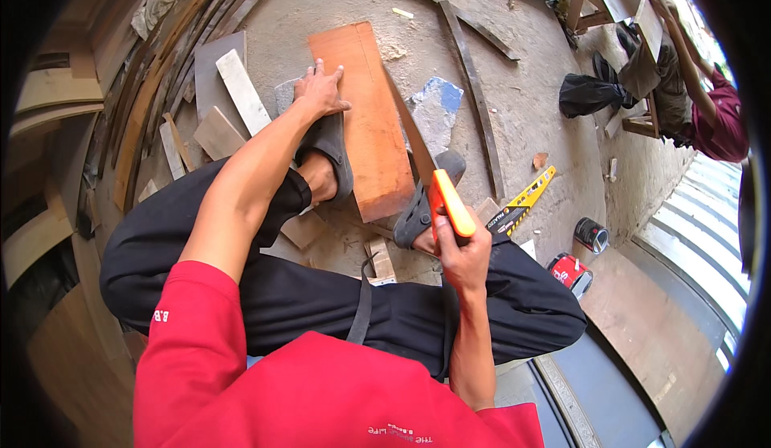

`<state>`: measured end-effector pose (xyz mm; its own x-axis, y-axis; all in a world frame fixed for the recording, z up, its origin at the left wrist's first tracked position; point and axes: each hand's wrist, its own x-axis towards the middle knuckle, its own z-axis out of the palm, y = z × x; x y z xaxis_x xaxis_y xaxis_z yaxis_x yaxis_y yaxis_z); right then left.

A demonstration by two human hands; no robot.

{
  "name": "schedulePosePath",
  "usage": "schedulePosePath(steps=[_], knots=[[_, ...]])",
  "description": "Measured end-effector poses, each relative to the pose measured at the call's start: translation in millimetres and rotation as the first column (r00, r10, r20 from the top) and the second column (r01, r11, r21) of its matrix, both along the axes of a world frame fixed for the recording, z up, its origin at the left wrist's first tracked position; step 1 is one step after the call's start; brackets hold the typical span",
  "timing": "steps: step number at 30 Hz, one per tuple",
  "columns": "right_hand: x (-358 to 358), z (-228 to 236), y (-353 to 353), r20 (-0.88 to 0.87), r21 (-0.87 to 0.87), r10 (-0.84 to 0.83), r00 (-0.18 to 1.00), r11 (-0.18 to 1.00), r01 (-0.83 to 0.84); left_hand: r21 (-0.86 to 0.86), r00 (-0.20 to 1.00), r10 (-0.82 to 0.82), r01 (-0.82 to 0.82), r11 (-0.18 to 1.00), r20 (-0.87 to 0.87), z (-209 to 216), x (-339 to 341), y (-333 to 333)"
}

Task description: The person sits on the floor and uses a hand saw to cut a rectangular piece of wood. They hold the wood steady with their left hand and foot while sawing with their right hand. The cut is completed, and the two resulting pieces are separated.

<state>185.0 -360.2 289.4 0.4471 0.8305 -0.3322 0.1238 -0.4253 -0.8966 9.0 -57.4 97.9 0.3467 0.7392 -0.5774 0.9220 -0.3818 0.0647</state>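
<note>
The reddish-brown board (373,127) lies lengthwise between the person's dark left clog (333,155) and right clog (415,213), its far end pointing away from the body. From the far left, long timber strips (148,95) run in a curved row, with a pale offcut (243,93) among other pieces on the floor (273,14) beside them. The left hand (320,93) is spread wide, its fingers laid over the board's left edge. At the board's right edge slants the blade of a saw (416,139); whether the teeth touch the wood cannot be told. The right hand (466,259) is closed round the saw's orange handle. Further right come a blue-marked slab (434,115), a dark wooden bar (472,99), a yellow-and-black sleeve (526,201), a red can (571,273) and a black can (591,235). At far right, a co-worker in maroon (720,119) grips a panel (649,26).
</note>
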Motion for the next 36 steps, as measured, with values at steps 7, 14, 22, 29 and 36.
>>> schedulePosePath(steps=[7, 14, 22, 29, 36], knots=[[-5.8, -17.5, 17.6, 0.132, 0.008, 0.108, 0.985, 0.994, -0.11, 0.122, 0.998, -0.057, 0.054, 0.991, 0.022, 0.3, 7.2, -3.0], [1.1, -15.1, 12.2, 0.143, 0.013, 0.11, 0.984, 0.994, -0.113, 0.017, 0.999, -0.05, 0.05, 0.999, 0.019, 1.1, 13.0, 4.3], [2.0, -12.8, 9.0, 0.152, -0.018, 0.12, 0.981, 0.993, -0.119, 0.018, 0.998, -0.061, 0.061, 0.998, 0.026, -3.6, 11.5, 6.6], [-8.3, 6.2, 27.9, 0.257, 0.068, 0.048, 0.965, 0.995, -0.067, 0.038, 0.999, -0.032, 0.031, 0.999, 0.035, -4.1, 12.5, 5.3], [-18.3, 29.8, 36.6, 0.225, -0.02, 0.087, 0.97, 0.996, -0.085, 0.014, 0.999, 0.002, -0.003, 1.0, 0.036, -0.2, 18.1, 3.3]])
